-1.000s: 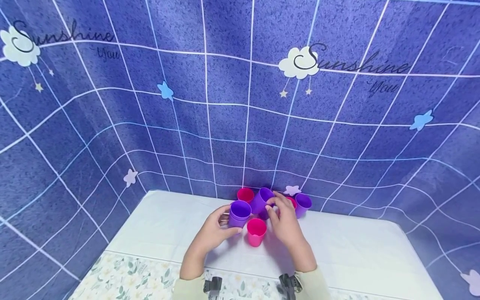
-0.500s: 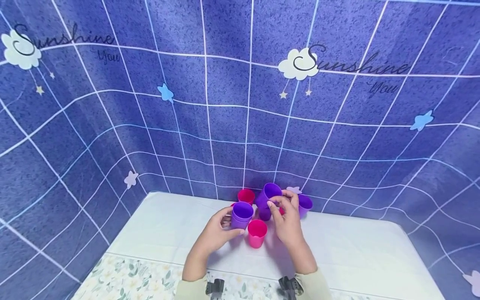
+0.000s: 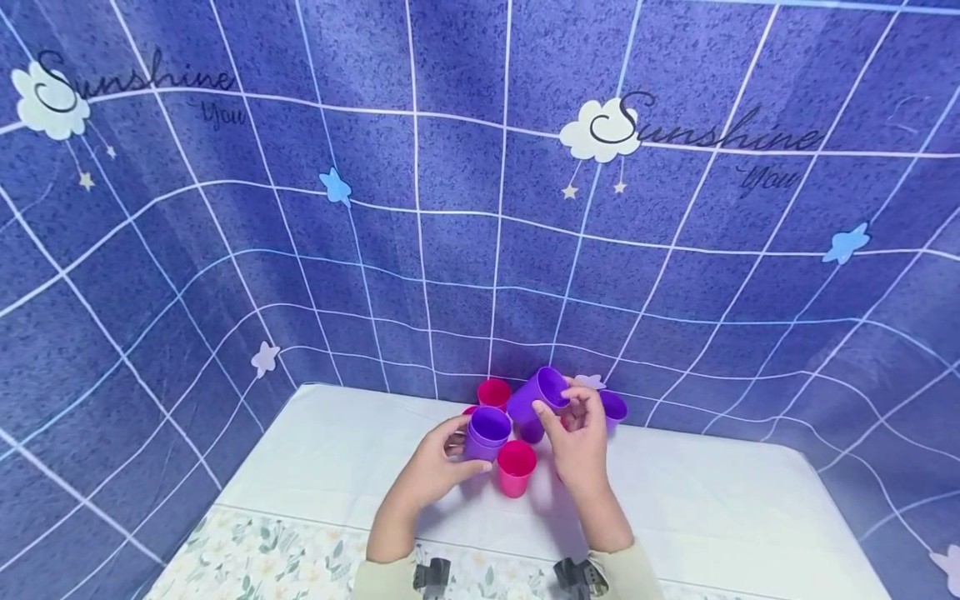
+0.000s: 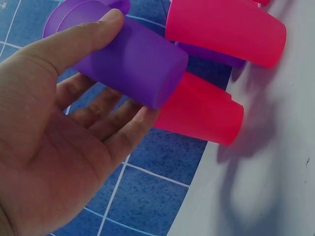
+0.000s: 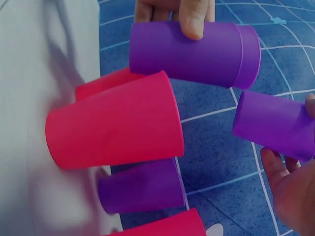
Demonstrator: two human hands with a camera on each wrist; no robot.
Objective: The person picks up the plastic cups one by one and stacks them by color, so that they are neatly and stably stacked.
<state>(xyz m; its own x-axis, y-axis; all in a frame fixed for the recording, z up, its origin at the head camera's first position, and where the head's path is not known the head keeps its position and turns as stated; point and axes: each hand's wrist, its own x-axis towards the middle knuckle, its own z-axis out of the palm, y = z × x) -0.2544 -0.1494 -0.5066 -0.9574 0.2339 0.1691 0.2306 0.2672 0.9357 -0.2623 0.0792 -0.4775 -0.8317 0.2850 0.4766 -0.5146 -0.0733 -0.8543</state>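
Note:
My left hand (image 3: 433,467) grips a stack of nested purple cups (image 3: 484,448), thumb on the near side. In the right wrist view, two rims show on that stack (image 5: 192,54). My right hand (image 3: 583,442) pinches another purple cup (image 3: 529,398), which is lifted and tilted with its mouth toward the right. Between the hands a pink cup (image 3: 513,477) stands upright on the white surface. Behind it, under the lifted cup, is a standing purple cup (image 3: 532,432), partly hidden. In the left wrist view, a pink cup (image 4: 202,113) lies behind the held stack.
At the back stands a pink cup (image 3: 494,391) near the blue curtain (image 3: 450,250). Another purple cup (image 3: 615,408) is beyond my right hand. A white cloth (image 3: 712,492) covers the table, with a floral cloth (image 3: 262,554) along the front.
The purple cup in my right hand has shifted right and slightly up, and its mouth has tipped toward the right. My left hand has drifted slightly right, still holding its stack.

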